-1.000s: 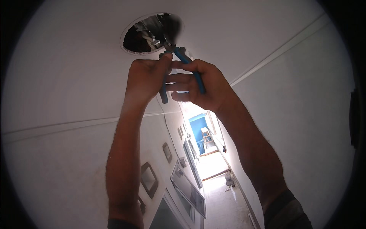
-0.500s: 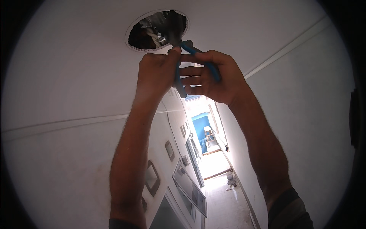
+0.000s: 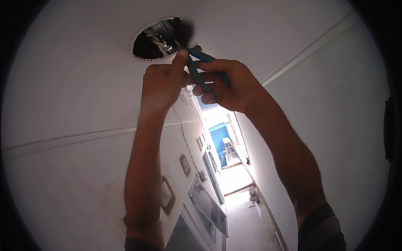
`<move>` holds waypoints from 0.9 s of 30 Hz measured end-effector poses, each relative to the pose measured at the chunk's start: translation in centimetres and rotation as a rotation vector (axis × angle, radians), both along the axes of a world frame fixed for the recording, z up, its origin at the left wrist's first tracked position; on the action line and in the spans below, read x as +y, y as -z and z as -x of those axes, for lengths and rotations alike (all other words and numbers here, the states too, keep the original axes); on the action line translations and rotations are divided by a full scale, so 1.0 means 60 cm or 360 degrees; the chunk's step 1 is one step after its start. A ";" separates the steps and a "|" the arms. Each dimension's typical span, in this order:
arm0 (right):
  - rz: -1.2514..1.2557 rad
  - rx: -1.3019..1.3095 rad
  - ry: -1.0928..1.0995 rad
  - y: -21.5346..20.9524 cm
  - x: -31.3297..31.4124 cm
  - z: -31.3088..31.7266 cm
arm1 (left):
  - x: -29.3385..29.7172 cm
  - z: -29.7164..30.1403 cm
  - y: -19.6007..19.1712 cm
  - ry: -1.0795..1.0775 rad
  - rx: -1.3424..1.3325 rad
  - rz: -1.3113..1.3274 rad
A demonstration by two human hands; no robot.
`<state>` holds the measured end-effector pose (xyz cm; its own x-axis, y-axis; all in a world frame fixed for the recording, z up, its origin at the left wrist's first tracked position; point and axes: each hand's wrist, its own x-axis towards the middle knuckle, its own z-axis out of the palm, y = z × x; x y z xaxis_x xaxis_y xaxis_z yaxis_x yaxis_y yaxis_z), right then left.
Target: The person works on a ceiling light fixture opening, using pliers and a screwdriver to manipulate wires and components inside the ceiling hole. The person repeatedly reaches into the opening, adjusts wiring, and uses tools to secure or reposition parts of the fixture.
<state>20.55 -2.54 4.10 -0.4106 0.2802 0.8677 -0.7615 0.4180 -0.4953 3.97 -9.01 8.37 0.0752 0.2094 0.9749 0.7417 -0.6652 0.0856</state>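
Both my arms reach up toward a round hole (image 3: 142, 44) in the white ceiling. Pale wires (image 3: 159, 43) and shiny metal pieces show inside it. My right hand (image 3: 234, 83) grips blue-handled pliers (image 3: 194, 72), its fingers curled round the lower handle. The pliers' head is up beside the hole's right edge, where a dark blur hides the jaws. My left hand (image 3: 161, 85) is closed just below the rim, thumb raised against the pliers near their pivot. What its fingertips pinch, if anything, is hidden.
White walls line a narrow passage below. On the left wall are framed openings (image 3: 168, 195) and a tilted window pane (image 3: 208, 205). A stepladder (image 3: 228, 146) stands at the bright far end by a blue wall (image 3: 218, 136). Small items (image 3: 253, 196) lie on the floor.
The fingers of my right hand have curled in, bringing the pliers' handles closer together. Both hands and the hole sit slightly further left and lower in view.
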 end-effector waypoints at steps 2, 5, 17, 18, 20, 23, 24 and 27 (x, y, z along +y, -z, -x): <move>-0.0119 -0.0077 0.0457 -0.009 -0.011 0.000 | 0.002 0.016 0.013 -0.0047 -0.0037 -0.0017; -0.0352 -0.0228 0.1204 -0.024 -0.056 -0.024 | -0.003 0.031 0.040 -0.0208 0.0055 -0.0017; -0.0727 -0.0647 0.2173 -0.047 -0.104 -0.035 | 0.016 0.058 0.047 -0.0145 0.0163 -0.0079; -0.0564 -0.0628 0.1954 -0.043 -0.102 -0.044 | 0.017 0.054 0.046 -0.0051 0.0149 -0.0053; -0.0460 -0.0527 0.1672 -0.037 -0.082 -0.050 | 0.015 0.049 0.046 0.0089 0.0142 -0.0004; -0.0350 -0.0491 0.1304 -0.026 -0.069 -0.058 | 0.007 0.038 0.050 0.0247 0.0122 0.0092; -0.0318 -0.0499 0.1190 -0.022 -0.066 -0.059 | 0.006 0.032 0.052 0.0310 0.0087 0.0142; -0.0257 -0.0534 0.0905 -0.012 -0.061 -0.049 | 0.010 0.021 0.058 0.0453 0.0072 0.0253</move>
